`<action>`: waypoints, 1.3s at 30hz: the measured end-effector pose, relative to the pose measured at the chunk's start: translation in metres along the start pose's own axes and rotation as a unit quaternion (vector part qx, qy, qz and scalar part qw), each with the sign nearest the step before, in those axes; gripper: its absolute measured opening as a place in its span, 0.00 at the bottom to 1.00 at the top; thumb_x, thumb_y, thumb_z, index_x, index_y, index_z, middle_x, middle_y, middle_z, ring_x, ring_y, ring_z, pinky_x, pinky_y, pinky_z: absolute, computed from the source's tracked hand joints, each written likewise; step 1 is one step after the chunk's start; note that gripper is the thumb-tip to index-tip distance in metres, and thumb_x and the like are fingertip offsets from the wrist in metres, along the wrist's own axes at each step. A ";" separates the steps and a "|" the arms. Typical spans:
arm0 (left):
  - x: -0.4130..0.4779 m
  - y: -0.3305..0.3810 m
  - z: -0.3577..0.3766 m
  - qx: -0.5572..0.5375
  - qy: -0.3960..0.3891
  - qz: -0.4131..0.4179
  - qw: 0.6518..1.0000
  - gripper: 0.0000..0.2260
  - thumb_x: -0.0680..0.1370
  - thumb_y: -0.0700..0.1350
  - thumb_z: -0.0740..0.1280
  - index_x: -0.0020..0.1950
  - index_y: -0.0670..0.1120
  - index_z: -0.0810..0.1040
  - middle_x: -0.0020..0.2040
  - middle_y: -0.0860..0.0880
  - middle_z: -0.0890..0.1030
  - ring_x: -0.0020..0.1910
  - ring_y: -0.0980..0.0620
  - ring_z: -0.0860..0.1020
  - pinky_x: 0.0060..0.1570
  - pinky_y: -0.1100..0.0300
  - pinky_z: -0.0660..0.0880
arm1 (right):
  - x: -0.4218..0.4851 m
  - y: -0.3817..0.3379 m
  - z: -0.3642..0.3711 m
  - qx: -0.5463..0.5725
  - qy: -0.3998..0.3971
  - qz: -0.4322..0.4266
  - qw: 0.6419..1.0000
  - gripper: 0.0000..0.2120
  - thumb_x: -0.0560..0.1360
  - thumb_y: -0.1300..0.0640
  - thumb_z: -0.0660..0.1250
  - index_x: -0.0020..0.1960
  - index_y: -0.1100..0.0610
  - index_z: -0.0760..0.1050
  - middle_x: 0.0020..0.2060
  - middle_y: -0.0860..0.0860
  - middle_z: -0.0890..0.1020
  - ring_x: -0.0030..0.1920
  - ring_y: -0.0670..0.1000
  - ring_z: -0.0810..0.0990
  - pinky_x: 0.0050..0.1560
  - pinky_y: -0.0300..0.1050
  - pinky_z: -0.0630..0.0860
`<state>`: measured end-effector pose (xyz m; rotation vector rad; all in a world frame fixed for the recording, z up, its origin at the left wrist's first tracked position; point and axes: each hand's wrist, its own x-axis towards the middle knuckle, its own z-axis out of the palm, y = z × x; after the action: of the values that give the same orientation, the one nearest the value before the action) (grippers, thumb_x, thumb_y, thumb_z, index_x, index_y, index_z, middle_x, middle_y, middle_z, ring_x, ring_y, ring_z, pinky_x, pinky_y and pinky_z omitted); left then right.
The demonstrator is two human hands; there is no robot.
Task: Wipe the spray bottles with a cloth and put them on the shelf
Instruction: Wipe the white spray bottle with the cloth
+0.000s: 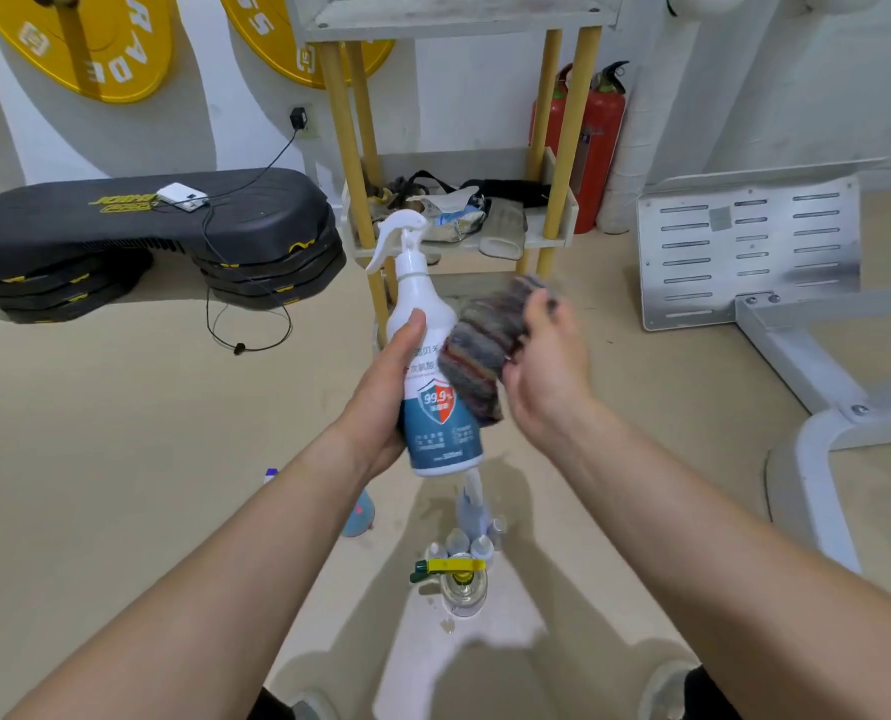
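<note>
Both forearms extended forward, hands meeting at mid-height in front of the shelf [562,220]. Left hand [381,402] grips the spray bottle [422,314] round its lower body: thumb laid up the front, fingers curled behind, mostly hidden. Bottle near upright, top leaning slightly left, nozzle pointing left. Right hand [547,366] holds a bunched striped cloth [485,345] against the bottle's right side, thumb pressed on it; motion blur, other fingers not readable. More bottles [464,589] on the floor below.
</note>
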<state>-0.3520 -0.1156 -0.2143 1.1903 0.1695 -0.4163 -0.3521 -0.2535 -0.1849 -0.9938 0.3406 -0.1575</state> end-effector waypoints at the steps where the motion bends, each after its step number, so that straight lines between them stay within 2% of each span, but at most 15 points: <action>1: -0.001 -0.001 0.006 -0.033 -0.012 0.004 0.999 0.30 0.73 0.63 0.65 0.67 0.44 0.78 0.60 0.41 0.84 0.57 0.43 0.83 0.55 0.50 0.81 | -0.007 0.007 0.006 -0.045 -0.049 -0.018 0.998 0.09 0.86 0.55 0.58 0.55 0.51 0.77 0.56 0.56 0.84 0.56 0.56 0.84 0.62 0.62 0.79; 3: -0.002 -0.002 0.014 -0.093 -0.035 0.010 0.995 0.25 0.76 0.61 0.64 0.65 0.46 0.79 0.60 0.43 0.84 0.57 0.46 0.84 0.54 0.51 0.81 | -0.016 0.018 0.011 -0.127 -0.126 -0.049 0.983 0.12 0.84 0.56 0.60 0.64 0.47 0.77 0.64 0.50 0.82 0.62 0.51 0.82 0.67 0.55 0.77; 5: -0.001 -0.002 0.014 -0.125 -0.037 0.012 0.991 0.24 0.77 0.61 0.64 0.64 0.46 0.80 0.59 0.44 0.85 0.55 0.48 0.84 0.53 0.53 0.81 | -0.017 0.024 0.010 -0.202 -0.147 -0.094 0.964 0.19 0.81 0.54 0.60 0.71 0.45 0.74 0.69 0.45 0.77 0.69 0.46 0.76 0.72 0.53 0.71; 8: 0.006 -0.001 0.003 -0.131 -0.006 0.028 0.991 0.26 0.75 0.63 0.66 0.62 0.45 0.81 0.56 0.42 0.84 0.53 0.45 0.84 0.53 0.53 0.82 | -0.020 0.036 0.001 -0.276 -0.162 -0.130 0.939 0.21 0.80 0.53 0.59 0.73 0.44 0.72 0.71 0.42 0.75 0.71 0.43 0.73 0.74 0.53 0.69; 11: 0.017 0.004 -0.018 -0.128 0.041 0.033 0.990 0.37 0.71 0.67 0.71 0.69 0.40 0.76 0.60 0.37 0.78 0.59 0.39 0.79 0.65 0.43 0.76 | -0.034 0.055 -0.012 -0.326 -0.195 -0.127 0.916 0.20 0.82 0.53 0.60 0.71 0.38 0.71 0.69 0.40 0.76 0.67 0.46 0.77 0.64 0.58 0.78; 13: 0.023 0.005 -0.030 -0.132 0.055 0.035 0.989 0.47 0.65 0.67 0.76 0.73 0.38 0.72 0.62 0.35 0.76 0.60 0.37 0.77 0.69 0.37 0.70 | -0.037 0.062 -0.016 -0.336 -0.206 -0.120 0.911 0.19 0.82 0.52 0.61 0.70 0.36 0.71 0.66 0.40 0.77 0.63 0.47 0.79 0.59 0.56 0.81; 16: 0.021 0.001 -0.025 -0.127 0.059 0.062 0.988 0.45 0.66 0.66 0.75 0.74 0.38 0.71 0.66 0.32 0.76 0.63 0.34 0.78 0.66 0.36 0.73 | -0.025 0.054 -0.014 -0.325 -0.190 -0.113 0.919 0.19 0.84 0.57 0.61 0.73 0.45 0.72 0.63 0.40 0.79 0.61 0.39 0.79 0.62 0.41 0.76; 18: 0.016 -0.007 -0.012 -0.105 0.057 0.075 0.990 0.42 0.68 0.65 0.74 0.72 0.40 0.73 0.66 0.33 0.78 0.66 0.33 0.77 0.66 0.36 0.73 | -0.012 0.043 -0.008 -0.285 -0.177 -0.096 0.937 0.19 0.84 0.59 0.59 0.74 0.49 0.72 0.63 0.42 0.80 0.61 0.39 0.79 0.62 0.40 0.76; 22: 0.012 -0.020 0.007 -0.005 0.081 0.116 0.990 0.32 0.72 0.64 0.71 0.70 0.48 0.75 0.61 0.43 0.84 0.60 0.43 0.83 0.63 0.43 0.77 | 0.005 0.033 0.002 -0.245 -0.127 -0.075 0.958 0.16 0.85 0.58 0.57 0.71 0.51 0.74 0.62 0.47 0.82 0.59 0.46 0.82 0.64 0.49 0.79; 24: 0.012 -0.017 0.002 0.043 0.109 0.138 0.984 0.27 0.73 0.64 0.69 0.66 0.50 0.77 0.58 0.45 0.85 0.56 0.45 0.84 0.60 0.46 0.80 | 0.001 0.040 0.004 -0.263 -0.111 -0.076 0.955 0.16 0.85 0.57 0.56 0.70 0.49 0.73 0.61 0.45 0.82 0.58 0.45 0.82 0.64 0.50 0.78; 27: 0.014 -0.009 -0.019 0.067 0.166 0.130 0.975 0.27 0.70 0.64 0.70 0.62 0.49 0.77 0.54 0.43 0.85 0.51 0.44 0.85 0.55 0.45 0.82 | -0.014 0.058 0.003 -0.354 -0.122 -0.078 0.924 0.16 0.84 0.54 0.58 0.71 0.47 0.71 0.60 0.43 0.81 0.59 0.43 0.80 0.62 0.46 0.77; 31: 0.013 -0.004 -0.039 0.075 0.238 0.105 0.963 0.29 0.66 0.66 0.72 0.59 0.50 0.76 0.53 0.44 0.85 0.48 0.45 0.85 0.51 0.47 0.82 | -0.020 0.071 -0.004 -0.434 -0.153 -0.077 0.884 0.08 0.82 0.56 0.63 0.58 0.46 0.77 0.48 0.38 0.82 0.50 0.39 0.80 0.52 0.41 0.75; 33: 0.012 -0.003 -0.043 0.085 0.260 0.103 0.956 0.29 0.63 0.68 0.74 0.57 0.52 0.75 0.52 0.46 0.84 0.49 0.45 0.85 0.54 0.44 0.82 | -0.019 0.071 -0.004 -0.432 -0.132 -0.065 0.890 0.08 0.83 0.57 0.61 0.55 0.48 0.77 0.47 0.42 0.82 0.49 0.43 0.80 0.50 0.42 0.74; 35: 0.010 -0.003 -0.045 0.103 0.270 0.109 0.951 0.28 0.63 0.67 0.75 0.56 0.53 0.75 0.52 0.48 0.84 0.49 0.46 0.85 0.55 0.42 0.81 | -0.015 0.072 -0.004 -0.409 -0.110 -0.019 0.906 0.09 0.84 0.58 0.58 0.53 0.51 0.76 0.48 0.47 0.83 0.50 0.48 0.81 0.52 0.46 0.76; 39: 0.006 -0.011 -0.049 0.216 0.282 0.103 0.929 0.25 0.68 0.60 0.78 0.57 0.51 0.73 0.51 0.52 0.80 0.49 0.51 0.82 0.55 0.49 0.80 | -0.011 0.078 -0.006 -0.327 -0.081 0.120 0.934 0.12 0.82 0.62 0.56 0.49 0.58 0.79 0.48 0.60 0.85 0.48 0.59 0.83 0.53 0.55 0.81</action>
<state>-0.3471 -0.0751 -0.2442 1.7288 0.4616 0.0973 -0.3658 -0.2130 -0.2510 -1.6016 0.3683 0.2801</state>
